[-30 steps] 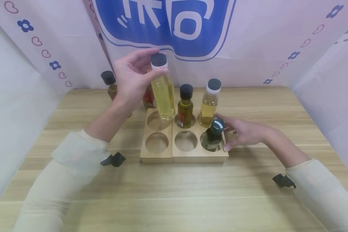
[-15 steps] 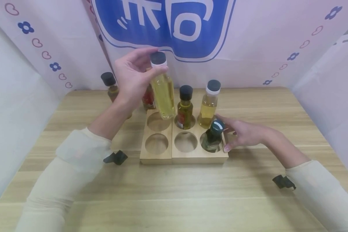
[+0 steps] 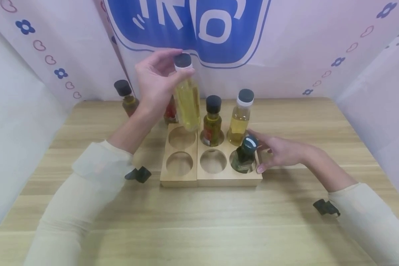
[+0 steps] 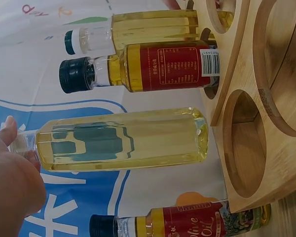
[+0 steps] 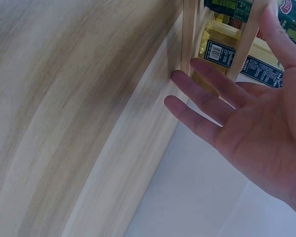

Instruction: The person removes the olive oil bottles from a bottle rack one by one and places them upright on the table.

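My left hand (image 3: 157,81) grips a clear bottle of pale yellow oil (image 3: 187,101) by its neck, just under the dark cap. The bottle hangs slightly tilted, its base above the back left hole of a wooden bottle rack (image 3: 179,183). In the left wrist view, the base of this oil bottle (image 4: 123,140) is apart from the rack. My right hand (image 3: 279,150) touches the rack's right side with thumb and fingers spread, beside a dark green bottle (image 3: 245,157) in the front right hole. In the right wrist view, the right hand's fingers (image 5: 202,98) are fairly straight.
A black-capped, red-labelled oil bottle (image 3: 212,125) stands in the back middle hole, and a half-full yellow bottle (image 3: 238,123) in the back right one. Behind the left arm stand another black-capped bottle (image 3: 128,98) and a partly hidden red-labelled bottle (image 3: 170,111). A printed cloth (image 3: 286,55) hangs behind.
My left hand has risen slightly and shifted a little to the right with the oil bottle. The right hand and the rack stay where they were.
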